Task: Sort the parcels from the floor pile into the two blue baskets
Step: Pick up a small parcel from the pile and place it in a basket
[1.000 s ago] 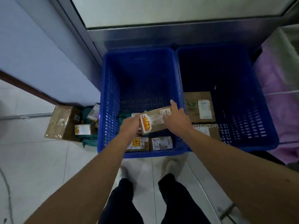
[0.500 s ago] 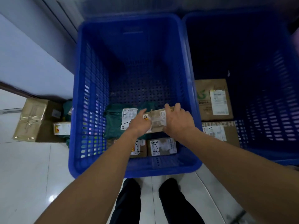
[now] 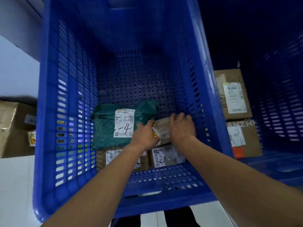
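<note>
The left hand (image 3: 144, 136) and right hand (image 3: 182, 130) gripped a small rectangular cardboard parcel (image 3: 162, 130) by its ends, fingers curled, low inside the perforated plastic left basket (image 3: 68, 112). The basket also held a crinkled green mailer (image 3: 105, 128) and two labelled cartons (image 3: 165, 156). The right basket (image 3: 278, 112) held two larger cartons (image 3: 231, 94).
</note>
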Demonstrator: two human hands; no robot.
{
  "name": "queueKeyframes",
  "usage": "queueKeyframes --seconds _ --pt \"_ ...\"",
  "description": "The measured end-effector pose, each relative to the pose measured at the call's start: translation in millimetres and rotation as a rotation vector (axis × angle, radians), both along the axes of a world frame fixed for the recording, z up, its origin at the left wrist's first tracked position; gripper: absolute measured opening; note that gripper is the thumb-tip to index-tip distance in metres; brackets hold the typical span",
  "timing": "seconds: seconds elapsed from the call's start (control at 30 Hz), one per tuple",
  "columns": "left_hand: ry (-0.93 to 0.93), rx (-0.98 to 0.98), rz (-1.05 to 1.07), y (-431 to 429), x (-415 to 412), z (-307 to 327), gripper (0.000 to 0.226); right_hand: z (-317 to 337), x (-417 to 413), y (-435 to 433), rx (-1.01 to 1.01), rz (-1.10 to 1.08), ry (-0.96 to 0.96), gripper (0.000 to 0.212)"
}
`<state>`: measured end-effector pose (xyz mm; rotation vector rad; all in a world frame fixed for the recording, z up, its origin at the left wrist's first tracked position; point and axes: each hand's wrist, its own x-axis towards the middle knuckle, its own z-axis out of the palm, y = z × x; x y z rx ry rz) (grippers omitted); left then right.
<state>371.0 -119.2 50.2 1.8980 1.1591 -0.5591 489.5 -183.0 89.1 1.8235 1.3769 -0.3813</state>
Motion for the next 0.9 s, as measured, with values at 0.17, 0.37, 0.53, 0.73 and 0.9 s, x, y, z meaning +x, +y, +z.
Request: queueKeyframes --seconds 0.17,0.37,0.53,0.73,0.9 --pt "-0.004 0.015 -0.074 8.4 -1.6 -9.3 0.061 -9.5 -4.2 1.4 -0.036 -0.004 -0.048 0.08" --pt "-0.005 0.113 -0.25 26.9 1.8 -17.4 0.046 -12.2 -6.0 4.2 -0.065 0.04 -0.105 0.081" --pt "0.105 0.201 -0.417 26.3 8.9 -16.4 0.056 -21.2 -7.2 6.6 -0.126 0.097 -0.135 0.064" --pt "0.17 0.168 -0.446 33.0 12.1 -16.3 0.048 -32.4 6.5 25.1 -0.172 0.095 -0.06 0.071" --pt "0.2 0.095 -0.377 43.4 6.6 -19.2 0.036 -44.7 5.4 22.6 -0.224 0.108 0.012 0.052"
